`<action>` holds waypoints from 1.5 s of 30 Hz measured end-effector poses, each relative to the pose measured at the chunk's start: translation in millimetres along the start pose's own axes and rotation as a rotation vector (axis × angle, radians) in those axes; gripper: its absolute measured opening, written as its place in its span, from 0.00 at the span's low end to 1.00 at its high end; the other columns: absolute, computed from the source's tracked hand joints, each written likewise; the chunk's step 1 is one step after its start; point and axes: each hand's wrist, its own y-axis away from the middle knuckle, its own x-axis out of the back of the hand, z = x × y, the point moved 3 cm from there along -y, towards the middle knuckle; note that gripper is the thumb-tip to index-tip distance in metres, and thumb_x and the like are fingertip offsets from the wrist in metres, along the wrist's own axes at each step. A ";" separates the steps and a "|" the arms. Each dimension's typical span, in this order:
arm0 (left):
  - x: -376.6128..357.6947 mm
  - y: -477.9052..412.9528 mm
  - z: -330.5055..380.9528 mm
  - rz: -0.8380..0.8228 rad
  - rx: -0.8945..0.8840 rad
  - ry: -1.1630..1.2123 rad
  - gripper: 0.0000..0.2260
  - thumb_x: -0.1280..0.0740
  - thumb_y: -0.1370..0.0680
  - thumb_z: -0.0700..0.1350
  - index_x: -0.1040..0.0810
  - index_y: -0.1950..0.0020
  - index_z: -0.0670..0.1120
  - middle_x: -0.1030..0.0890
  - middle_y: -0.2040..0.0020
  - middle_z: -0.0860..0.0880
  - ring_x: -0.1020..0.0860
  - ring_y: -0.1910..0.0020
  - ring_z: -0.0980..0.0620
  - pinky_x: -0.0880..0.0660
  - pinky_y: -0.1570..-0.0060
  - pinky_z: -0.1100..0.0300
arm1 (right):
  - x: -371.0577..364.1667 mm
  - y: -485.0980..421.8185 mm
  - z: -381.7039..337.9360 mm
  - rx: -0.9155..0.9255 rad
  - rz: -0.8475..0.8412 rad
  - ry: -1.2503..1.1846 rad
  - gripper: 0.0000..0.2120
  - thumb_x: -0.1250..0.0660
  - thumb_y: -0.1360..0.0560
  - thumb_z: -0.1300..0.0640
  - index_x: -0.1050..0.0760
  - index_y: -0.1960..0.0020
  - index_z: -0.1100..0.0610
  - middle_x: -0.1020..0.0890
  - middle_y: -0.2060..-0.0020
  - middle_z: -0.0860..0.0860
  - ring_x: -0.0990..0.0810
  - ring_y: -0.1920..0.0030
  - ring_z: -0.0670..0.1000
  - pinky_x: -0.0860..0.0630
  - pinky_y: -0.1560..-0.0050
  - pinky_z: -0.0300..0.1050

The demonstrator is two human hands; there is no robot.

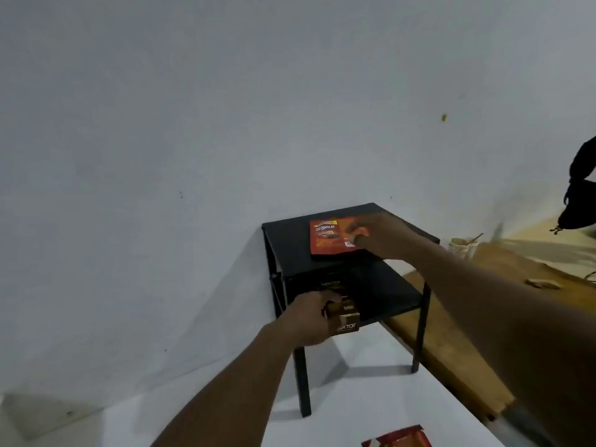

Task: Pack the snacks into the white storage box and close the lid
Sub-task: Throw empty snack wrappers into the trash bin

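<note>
- Left hand (309,319), lower centre of the frame, grips a brown snack box (343,319) at the lower shelf of a black side table (290,240).
- Right hand (383,237), centre right, rests fingers-down on an orange snack packet (327,237) lying flat on the table top; whether it grips is unclear.
- Another red packet (400,437) sits at the bottom edge.

Snacks being taken from a black table by two hands

A brown snack box (344,320) is gripped by the left hand (309,321) at the lower shelf (387,293); an orange snack packet (329,235) on the table (290,243) top is touched by the right hand (383,237).
</note>
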 end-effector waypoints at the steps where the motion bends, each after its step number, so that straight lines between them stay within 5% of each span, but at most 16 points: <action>1: -9.1 -14.0 0.6 0.021 -0.040 -0.027 0.23 0.30 0.23 0.51 0.30 0.28 0.52 0.26 0.32 0.48 0.25 0.36 0.48 0.27 0.37 0.58 | -3.3 -12.7 3.7 0.009 -0.007 -0.042 0.12 0.31 0.24 0.52 0.21 0.41 0.47 0.25 0.33 0.50 0.26 0.35 0.54 0.25 0.40 0.49; 6: -43.4 -69.3 -14.9 -0.004 0.085 -0.161 0.26 0.36 0.24 0.61 0.39 0.27 0.63 0.47 0.22 0.53 0.43 0.24 0.41 0.39 0.25 0.44 | -26.3 -69.9 16.7 0.066 -0.048 -0.134 0.11 0.29 0.27 0.47 0.18 0.45 0.43 0.25 0.33 0.48 0.30 0.30 0.52 0.33 0.37 0.46; 8: -50.7 -85.1 -17.5 -0.041 0.112 -0.223 0.28 0.39 0.24 0.65 0.43 0.26 0.65 0.54 0.21 0.53 0.52 0.22 0.36 0.45 0.24 0.39 | -37.5 -84.4 25.3 0.068 -0.144 -0.038 0.14 0.31 0.32 0.36 0.21 0.47 0.33 0.30 0.28 0.47 0.40 0.24 0.56 0.44 0.27 0.62; 10: -58.2 -96.4 -20.3 -0.084 0.138 -0.239 0.29 0.41 0.25 0.67 0.45 0.25 0.66 0.58 0.20 0.53 0.56 0.22 0.34 0.49 0.24 0.37 | -50.0 -92.5 33.0 0.064 -0.248 0.041 0.19 0.35 0.38 0.27 0.26 0.48 0.24 0.32 0.27 0.44 0.43 0.23 0.58 0.53 0.29 0.74; 16: -62.0 -97.8 -11.7 -0.033 0.154 -0.169 0.23 0.38 0.25 0.64 0.35 0.33 0.60 0.44 0.26 0.50 0.28 0.35 0.40 0.28 0.34 0.45 | -47.1 -96.3 35.6 0.038 -0.284 0.060 0.21 0.36 0.36 0.26 0.26 0.44 0.26 0.31 0.27 0.42 0.37 0.25 0.55 0.46 0.29 0.68; 20: -64.9 -80.3 -11.3 -0.016 0.130 -0.159 0.18 0.33 0.27 0.62 0.33 0.42 0.60 0.42 0.30 0.51 0.26 0.41 0.43 0.25 0.39 0.46 | -46.4 -83.0 27.2 0.031 -0.208 0.112 0.18 0.34 0.28 0.34 0.24 0.39 0.34 0.31 0.27 0.45 0.36 0.26 0.55 0.45 0.30 0.64; 26: -64.4 -19.8 -0.9 0.017 0.105 -0.040 0.19 0.30 0.25 0.55 0.30 0.36 0.58 0.36 0.30 0.54 0.27 0.44 0.51 0.26 0.39 0.56 | -46.1 -42.5 7.2 0.048 -0.079 0.038 0.16 0.30 0.26 0.46 0.21 0.39 0.46 0.23 0.35 0.51 0.26 0.36 0.54 0.30 0.34 0.54; 32: -50.2 73.2 0.2 0.107 -0.015 -0.042 0.19 0.29 0.26 0.54 0.27 0.36 0.56 0.35 0.29 0.52 0.26 0.38 0.49 0.26 0.40 0.58 | -43.7 17.8 -35.5 0.084 -0.032 0.009 0.20 0.25 0.30 0.51 0.21 0.39 0.51 0.23 0.37 0.52 0.24 0.39 0.54 0.29 0.38 0.51; 39: -0.8 224.7 -37.5 0.253 0.027 -0.058 0.17 0.31 0.27 0.55 0.26 0.39 0.59 0.29 0.33 0.51 0.23 0.43 0.49 0.23 0.44 0.53 | -85.0 99.3 -175.3 0.245 -0.118 -0.081 0.20 0.25 0.29 0.53 0.22 0.38 0.49 0.22 0.36 0.53 0.23 0.39 0.55 0.26 0.40 0.50; 45: 79.2 444.5 -137.6 0.541 0.302 -0.094 0.13 0.34 0.28 0.52 0.20 0.45 0.53 0.21 0.44 0.51 0.21 0.48 0.52 0.23 0.48 0.56 | -160.5 173.3 -363.8 0.490 -0.225 -0.186 0.18 0.23 0.32 0.56 0.19 0.42 0.50 0.20 0.39 0.53 0.22 0.42 0.55 0.25 0.41 0.50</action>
